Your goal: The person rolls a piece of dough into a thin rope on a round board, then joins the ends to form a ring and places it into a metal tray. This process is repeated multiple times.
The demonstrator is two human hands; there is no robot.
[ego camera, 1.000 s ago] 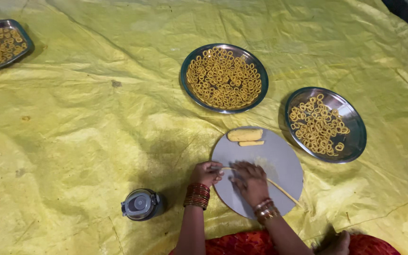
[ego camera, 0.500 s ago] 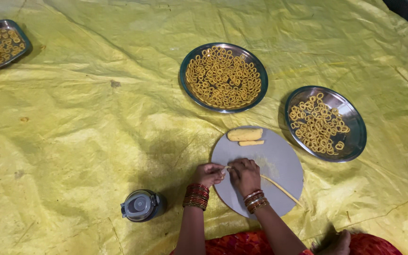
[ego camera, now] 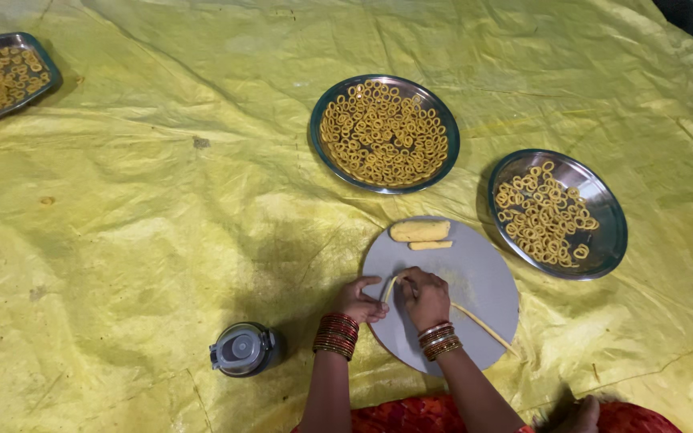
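both hands, left hand (ego camera: 360,301) and right hand (ego camera: 426,297), pinch a thin pale dough rope (ego camera: 475,321) on a grey round board (ego camera: 475,273), its curled end hidden under fingers.

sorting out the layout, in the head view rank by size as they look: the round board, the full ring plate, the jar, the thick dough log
1. Round board and full ring plate: they look about alike, so no ranking between them.
2. Jar, clearly smaller.
3. Thick dough log, close to the jar in length but narrower.
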